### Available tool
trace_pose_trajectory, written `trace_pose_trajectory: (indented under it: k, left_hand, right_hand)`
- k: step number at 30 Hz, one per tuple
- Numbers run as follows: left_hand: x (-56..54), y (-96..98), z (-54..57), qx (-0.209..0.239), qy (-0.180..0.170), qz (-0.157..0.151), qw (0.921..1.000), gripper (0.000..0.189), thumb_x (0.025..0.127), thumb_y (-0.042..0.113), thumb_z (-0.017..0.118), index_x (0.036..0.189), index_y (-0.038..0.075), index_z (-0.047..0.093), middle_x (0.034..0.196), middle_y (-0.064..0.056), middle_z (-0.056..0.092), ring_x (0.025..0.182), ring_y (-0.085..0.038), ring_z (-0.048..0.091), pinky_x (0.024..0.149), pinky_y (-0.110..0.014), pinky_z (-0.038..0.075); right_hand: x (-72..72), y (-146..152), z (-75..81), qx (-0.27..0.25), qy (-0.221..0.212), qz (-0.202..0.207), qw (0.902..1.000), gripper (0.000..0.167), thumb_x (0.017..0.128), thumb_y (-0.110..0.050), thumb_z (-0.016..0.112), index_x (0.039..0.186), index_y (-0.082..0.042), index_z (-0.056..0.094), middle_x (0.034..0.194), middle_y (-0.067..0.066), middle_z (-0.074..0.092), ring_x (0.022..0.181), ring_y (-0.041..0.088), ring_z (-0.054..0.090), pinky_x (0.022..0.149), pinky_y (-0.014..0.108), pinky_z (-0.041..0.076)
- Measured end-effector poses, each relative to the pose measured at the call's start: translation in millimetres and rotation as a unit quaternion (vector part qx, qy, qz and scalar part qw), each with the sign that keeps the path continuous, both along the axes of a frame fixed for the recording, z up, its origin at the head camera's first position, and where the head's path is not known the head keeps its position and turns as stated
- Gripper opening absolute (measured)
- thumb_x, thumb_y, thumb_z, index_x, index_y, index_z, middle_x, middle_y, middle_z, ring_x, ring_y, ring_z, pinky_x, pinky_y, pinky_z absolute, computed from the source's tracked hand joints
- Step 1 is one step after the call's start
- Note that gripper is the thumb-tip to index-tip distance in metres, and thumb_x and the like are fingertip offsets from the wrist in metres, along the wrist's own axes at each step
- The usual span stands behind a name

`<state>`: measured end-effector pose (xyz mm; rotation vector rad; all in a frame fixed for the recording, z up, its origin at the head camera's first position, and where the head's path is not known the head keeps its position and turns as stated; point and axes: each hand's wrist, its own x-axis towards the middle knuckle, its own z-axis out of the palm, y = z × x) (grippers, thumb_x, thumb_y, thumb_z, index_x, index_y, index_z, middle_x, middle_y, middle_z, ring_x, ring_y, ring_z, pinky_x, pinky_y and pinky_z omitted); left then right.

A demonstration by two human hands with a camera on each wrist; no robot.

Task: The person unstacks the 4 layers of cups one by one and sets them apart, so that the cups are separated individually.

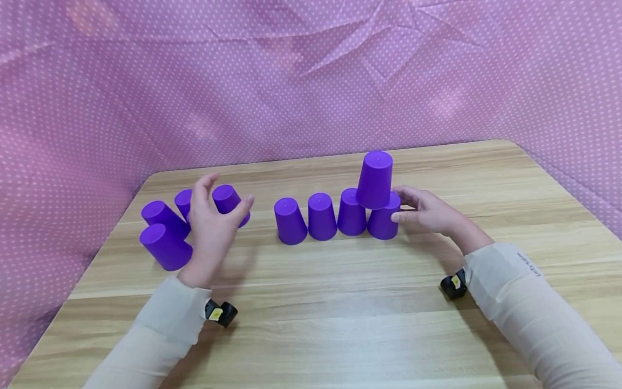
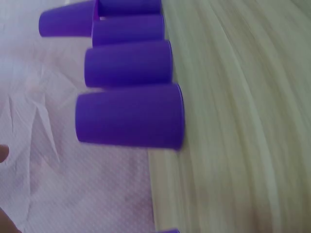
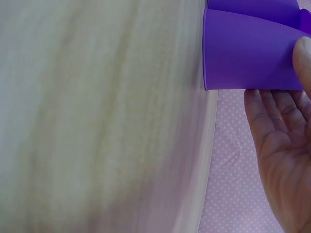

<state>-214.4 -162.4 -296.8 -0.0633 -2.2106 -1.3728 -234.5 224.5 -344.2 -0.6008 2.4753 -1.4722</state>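
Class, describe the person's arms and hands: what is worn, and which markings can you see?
The left hand and right hand are bare. Pale off-white long sleeves cover both forearms. At each wrist sits a small black device with a yellow patch. Dark lettering, too small to read surely, marks the right sleeve.

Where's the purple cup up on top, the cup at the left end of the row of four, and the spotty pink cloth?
Top cup (image 1: 374, 182): head view, middle of its side.
Left-end cup (image 1: 291, 224): head view, middle of its side.
Pink cloth (image 1: 272, 102): head view, the part behind the table (image 1: 335, 313).
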Motion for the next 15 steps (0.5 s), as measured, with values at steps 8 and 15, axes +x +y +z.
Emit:
trace_pose_trajectory:
  k: [8,15]
  left_hand:
    - [0.8,26.8,4.6,0.04,0.025,-0.097,0.9942,0.065,0.072,0.009,0.078,0.128,0.001,0.045,0.132,-0.011,0.047,0.127,-0.017,0.039,0.111,-0.027,0.027]
    - [2.4,60.7,6.4,0.092,0.03,-0.207,0.9736,0.06,0.075,0.003,0.075,0.127,0.0,0.045,0.129,-0.01,0.05,0.124,-0.018,0.044,0.108,-0.021,0.031]
  right_hand:
    - [0.0,-1,1.3,0.009,0.006,0.001,0.9999,0.048,0.089,-0.005,0.059,0.131,0.006,0.04,0.124,0.022,0.054,0.117,0.032,0.048,0.094,0.023,0.044]
    - [1.0,-2,3.6,0.015,0.013,0.003,0.9998,0.048,0.089,-0.006,0.059,0.131,0.006,0.039,0.124,0.023,0.053,0.119,0.034,0.048,0.102,0.047,0.039]
